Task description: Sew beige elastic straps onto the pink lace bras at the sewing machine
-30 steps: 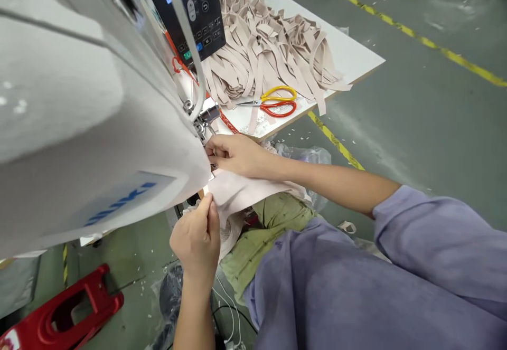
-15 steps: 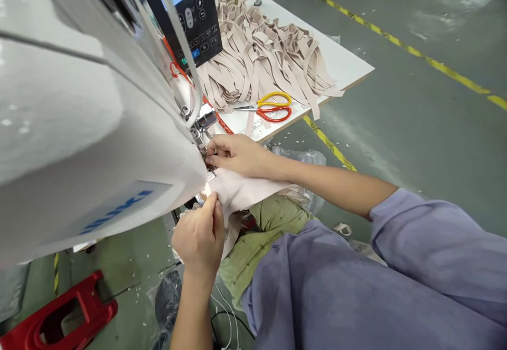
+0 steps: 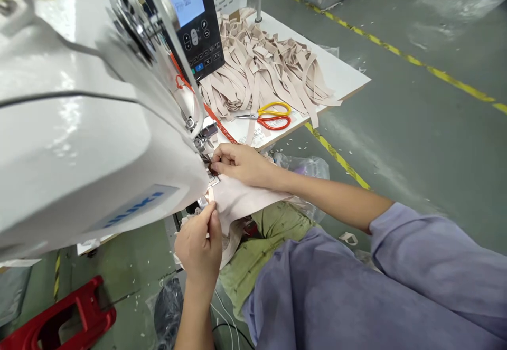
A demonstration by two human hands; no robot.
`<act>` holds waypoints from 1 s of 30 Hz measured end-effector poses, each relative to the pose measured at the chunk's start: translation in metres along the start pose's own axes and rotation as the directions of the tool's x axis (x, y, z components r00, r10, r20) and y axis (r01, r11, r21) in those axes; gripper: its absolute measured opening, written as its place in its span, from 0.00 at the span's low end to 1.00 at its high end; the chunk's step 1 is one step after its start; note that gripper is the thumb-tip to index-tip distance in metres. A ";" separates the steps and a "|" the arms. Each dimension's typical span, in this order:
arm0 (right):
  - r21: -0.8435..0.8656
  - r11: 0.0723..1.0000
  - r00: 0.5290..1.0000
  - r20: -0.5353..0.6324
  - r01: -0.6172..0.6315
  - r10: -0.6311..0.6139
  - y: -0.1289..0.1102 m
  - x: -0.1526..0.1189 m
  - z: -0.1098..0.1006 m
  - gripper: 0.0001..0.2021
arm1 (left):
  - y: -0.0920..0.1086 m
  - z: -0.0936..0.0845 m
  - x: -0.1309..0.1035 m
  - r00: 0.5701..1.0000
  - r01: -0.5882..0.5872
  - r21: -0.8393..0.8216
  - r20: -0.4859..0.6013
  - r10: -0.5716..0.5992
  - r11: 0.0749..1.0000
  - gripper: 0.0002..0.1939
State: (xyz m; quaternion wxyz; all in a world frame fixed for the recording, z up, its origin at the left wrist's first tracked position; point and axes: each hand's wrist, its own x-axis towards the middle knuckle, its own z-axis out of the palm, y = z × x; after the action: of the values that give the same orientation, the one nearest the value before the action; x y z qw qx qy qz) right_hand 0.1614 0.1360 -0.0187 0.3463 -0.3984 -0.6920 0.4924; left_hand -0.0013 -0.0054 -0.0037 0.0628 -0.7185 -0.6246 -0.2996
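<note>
A pale pink piece of fabric (image 3: 245,200) lies at the needle area of a white sewing machine (image 3: 158,144) and drapes down toward the lap. My left hand (image 3: 201,242) pinches its near left edge between thumb and forefinger, just below the machine head. Beside the presser foot (image 3: 205,147), my right hand (image 3: 247,166) rests over the fabric's far side with curled fingers and thumb pressed together. What lies between those fingertips is too small to make out. Part of the stitching spot is hidden behind the machine head and my right fingers.
Behind the hands, a heap of beige fabric strips (image 3: 269,67) covers much of the white table (image 3: 348,78). Scissors (image 3: 273,116) with yellow and red handles lie near its edge. A control panel (image 3: 198,33) stands beside the machine. A red plastic object (image 3: 79,308) sits on the floor.
The camera view has tilted, so the machine, table and hands appear slightly lower and more of the panel shows. Both hands keep nearly the same place at the fabric.
</note>
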 end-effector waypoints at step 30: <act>0.123 0.736 0.738 0.041 0.666 -0.674 0.016 -0.126 0.017 0.04 | 0.023 0.002 -0.038 0.958 -0.169 -0.128 0.211 0.193 0.977 0.04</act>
State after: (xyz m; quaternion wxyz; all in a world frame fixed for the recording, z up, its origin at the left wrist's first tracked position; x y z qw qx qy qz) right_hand 0.2061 0.0196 -0.0499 0.4908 -0.0842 -0.7772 0.3846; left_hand 0.0191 -0.0419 -0.0187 -0.0192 -0.8040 -0.5419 -0.2440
